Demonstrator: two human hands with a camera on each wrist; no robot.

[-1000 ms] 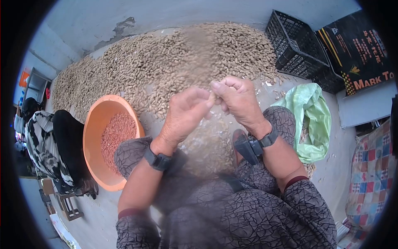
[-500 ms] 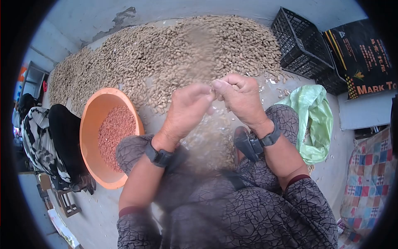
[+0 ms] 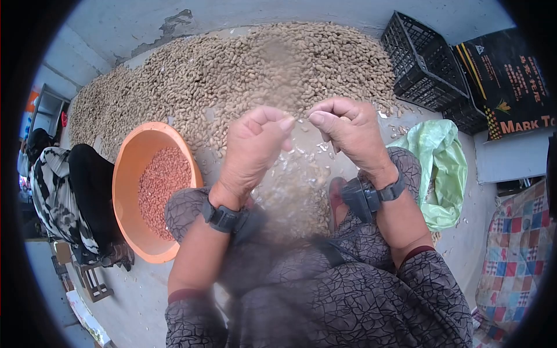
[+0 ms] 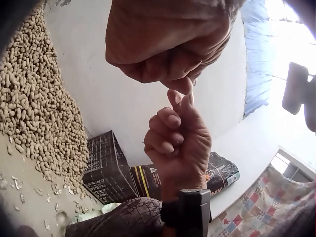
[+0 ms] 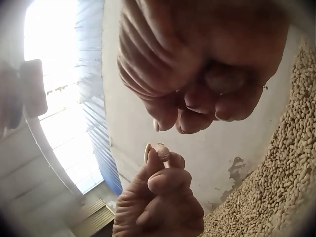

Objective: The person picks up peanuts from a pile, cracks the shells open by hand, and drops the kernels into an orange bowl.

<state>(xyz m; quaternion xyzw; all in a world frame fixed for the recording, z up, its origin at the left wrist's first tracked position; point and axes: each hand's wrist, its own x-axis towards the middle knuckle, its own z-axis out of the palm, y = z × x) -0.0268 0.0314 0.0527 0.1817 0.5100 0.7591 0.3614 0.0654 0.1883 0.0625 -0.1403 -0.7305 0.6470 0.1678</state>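
Observation:
Both hands are raised over the lap, fingertips facing each other with a small gap. My left hand (image 3: pixel 252 145) pinches a piece of peanut shell (image 5: pixel 162 152) between thumb and forefinger, shown best in the right wrist view. The right hand (image 3: pixel 355 132) has thumb and forefinger together, its other fingers curled round a peanut (image 5: pixel 224 79), partly hidden in the palm. Broken shells (image 3: pixel 299 191) lie on the floor below the hands, blurred in the head view. Beyond them spreads a large heap of unshelled peanuts (image 3: pixel 232 81).
At left stands an orange basin (image 3: pixel 123 191) with red peanut kernels (image 3: pixel 162 191); another person (image 3: pixel 64 197) sits beyond it. On the right are a green bag (image 3: pixel 444 174), a black plastic crate (image 3: pixel 420 64), a black printed sack (image 3: pixel 510 87) and patchwork cloth (image 3: pixel 513 249).
Fingertips that met at one peanut have parted. The left hand has shifted slightly left, the right hand to the right, and the head view has tilted a little.

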